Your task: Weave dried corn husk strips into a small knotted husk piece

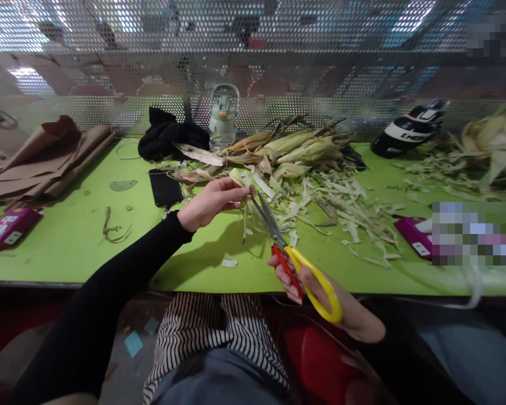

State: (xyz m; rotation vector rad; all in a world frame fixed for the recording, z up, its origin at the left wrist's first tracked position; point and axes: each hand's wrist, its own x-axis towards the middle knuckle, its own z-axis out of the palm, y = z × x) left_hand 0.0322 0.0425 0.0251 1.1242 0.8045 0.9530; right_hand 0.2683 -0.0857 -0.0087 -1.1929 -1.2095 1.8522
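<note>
Pinching a husk strip (236,176), left fingers (235,194) face scissors (275,229) gripped by right fingers (285,277), heaped husks (297,149) and a bottle (222,126) beyond.

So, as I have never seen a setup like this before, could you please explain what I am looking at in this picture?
There is no machine here, just a person working with two bare hands. The single picture comes from a camera worn on the head, looking forward and down.

The left hand pinches a pale strip of husk. The right hand holds scissors with red and yellow handles, their blades pointing towards the left fingertips.

On the green table lie a pile of corn husks and loose shreds. Further left are a smartphone, black cloth and brown paper; a lidded water bottle stands behind.
</note>
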